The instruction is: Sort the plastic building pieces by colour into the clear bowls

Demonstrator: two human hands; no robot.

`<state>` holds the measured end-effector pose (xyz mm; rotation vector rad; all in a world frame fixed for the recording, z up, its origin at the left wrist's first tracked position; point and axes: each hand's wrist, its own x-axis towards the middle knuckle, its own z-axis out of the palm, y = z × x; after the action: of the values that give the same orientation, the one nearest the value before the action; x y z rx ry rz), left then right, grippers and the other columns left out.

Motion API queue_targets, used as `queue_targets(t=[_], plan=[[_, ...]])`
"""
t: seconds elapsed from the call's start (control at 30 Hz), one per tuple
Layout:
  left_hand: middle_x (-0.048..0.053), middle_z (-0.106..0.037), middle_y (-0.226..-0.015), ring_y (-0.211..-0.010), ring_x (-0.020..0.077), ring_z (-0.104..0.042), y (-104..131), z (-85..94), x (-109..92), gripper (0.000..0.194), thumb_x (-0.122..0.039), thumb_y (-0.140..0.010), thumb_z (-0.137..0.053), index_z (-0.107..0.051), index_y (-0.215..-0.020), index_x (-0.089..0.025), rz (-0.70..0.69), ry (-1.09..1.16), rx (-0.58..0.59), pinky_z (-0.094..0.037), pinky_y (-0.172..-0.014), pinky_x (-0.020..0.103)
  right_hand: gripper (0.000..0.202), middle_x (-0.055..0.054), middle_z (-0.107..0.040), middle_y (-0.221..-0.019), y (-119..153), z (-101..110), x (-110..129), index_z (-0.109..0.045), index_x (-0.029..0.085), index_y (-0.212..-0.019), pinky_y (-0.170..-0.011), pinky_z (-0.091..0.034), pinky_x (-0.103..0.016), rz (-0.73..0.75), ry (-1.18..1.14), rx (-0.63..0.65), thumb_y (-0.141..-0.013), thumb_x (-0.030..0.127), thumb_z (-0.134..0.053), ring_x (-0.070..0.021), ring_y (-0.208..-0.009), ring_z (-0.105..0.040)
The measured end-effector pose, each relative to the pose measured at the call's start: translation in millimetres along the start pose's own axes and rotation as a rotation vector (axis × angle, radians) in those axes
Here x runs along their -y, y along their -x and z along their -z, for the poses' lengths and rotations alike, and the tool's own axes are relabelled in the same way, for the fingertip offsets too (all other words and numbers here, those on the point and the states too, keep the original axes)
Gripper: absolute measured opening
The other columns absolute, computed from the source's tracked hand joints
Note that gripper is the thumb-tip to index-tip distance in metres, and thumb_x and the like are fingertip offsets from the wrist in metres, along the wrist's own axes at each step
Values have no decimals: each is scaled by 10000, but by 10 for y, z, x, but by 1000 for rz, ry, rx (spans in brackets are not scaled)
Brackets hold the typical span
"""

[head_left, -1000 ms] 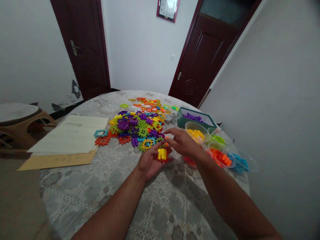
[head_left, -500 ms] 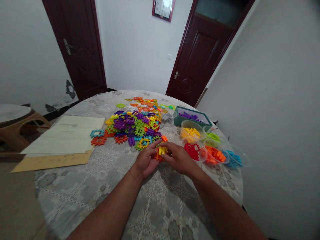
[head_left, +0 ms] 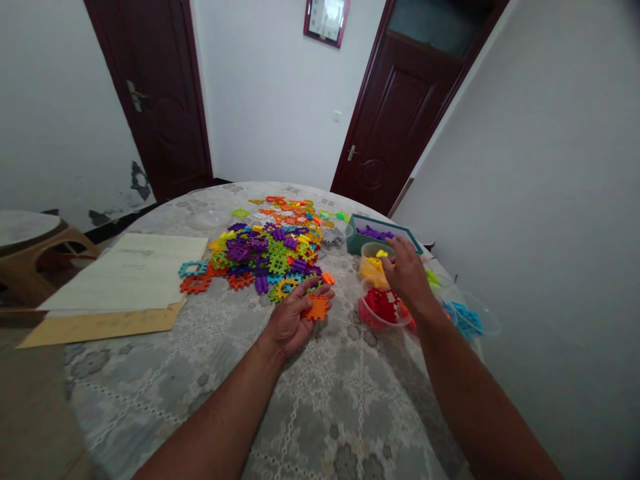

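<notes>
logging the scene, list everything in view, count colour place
table: one, grey, centre
loose pieces: many, mixed colours, mid-table
orange piece: one, orange, left hand
bowls: several, clear, pieces inside, table right
box: one, green, purple pieces inside, table right
sheets: several, cream and tan, table left
stool: one, brown, far left
doors: two, dark red, back
frame: one, reddish, back wall
switch: one, white, back wall
left hand: one, table middle
right hand: one, over bowls

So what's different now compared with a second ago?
The right hand has left the other hand and moved right, to over the bowl of yellow pieces. The yellow block is at its fingers; gripped or released, I can't tell. The left hand now shows just an orange square. The colorful pile and papers stayed put.
</notes>
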<state>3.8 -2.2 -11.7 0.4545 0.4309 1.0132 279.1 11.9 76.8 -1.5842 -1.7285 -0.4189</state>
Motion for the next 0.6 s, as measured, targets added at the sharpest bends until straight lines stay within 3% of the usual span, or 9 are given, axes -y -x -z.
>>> queue_targets(t=[0.07,0.13,0.23,0.3,0.43,0.53,0.6], plan=[[179,-725,-1376,-1213,284,-748,-13,5,7,665,34,-787,-588,-628,-1411,-192,-2,-4,-11,-648,-980,444,399,-194,-596,-1502,192,53,230,-658,181,-1366,-1133,-536,-550,46,-74,54,-982,220,-560,-326,-1362,-599],[169,-746,-1328,-1163,265,-766,-21,10,14,654,41,-777,-584,-652,-1389,-180,-6,-9,-14,-647,-975,414,380,-161,-598,-1511,478,99,575,-650,228,-1378,-1036,-603,-465,128,-199,210,-1013,203,-545,-272,-1254,-669],[163,-756,-1304,-1137,240,-771,-21,15,18,641,42,-761,-598,-689,-1363,-159,10,-48,-1,-636,-960,335,382,-106,-591,-1548,905,61,1062,-658,270,-1375,-1071,-582,-419,270,-247,447,-1018,161,-574,-253,-1317,-645],[168,-749,-1325,-1191,243,-752,-14,15,17,597,40,-753,-609,-726,-1312,-137,35,-88,8,-614,-988,304,308,-90,-678,-1435,1084,-40,1243,-702,256,-1291,-1034,-589,-385,294,-203,465,-1021,155,-593,-251,-1251,-674],[172,-760,-1312,-1228,244,-732,-4,19,19,509,18,-769,-628,-770,-1242,-106,86,-153,37,-583,-1029,284,209,-63,-772,-1144,1154,-203,1266,-759,233,-1137,-914,-592,-322,276,-128,421,-1039,163,-588,-226,-1056,-712],[175,-763,-1310,-1175,233,-747,11,17,23,424,-40,-825,-662,-779,-1228,-99,122,-168,61,-593,-996,278,228,-74,-776,-1097,1087,-165,1174,-766,217,-1105,-924,-583,-337,270,-220,349,-1061,177,-546,-223,-1038,-715],[178,-762,-1310,-1129,257,-762,29,6,19,327,-142,-894,-672,-786,-1198,-107,168,-147,87,-614,-983,339,219,-77,-784,-1084,1021,-80,1091,-763,215,-1110,-927,-582,-346,163,-360,275,-1062,207,-550,-217,-1022,-726]])
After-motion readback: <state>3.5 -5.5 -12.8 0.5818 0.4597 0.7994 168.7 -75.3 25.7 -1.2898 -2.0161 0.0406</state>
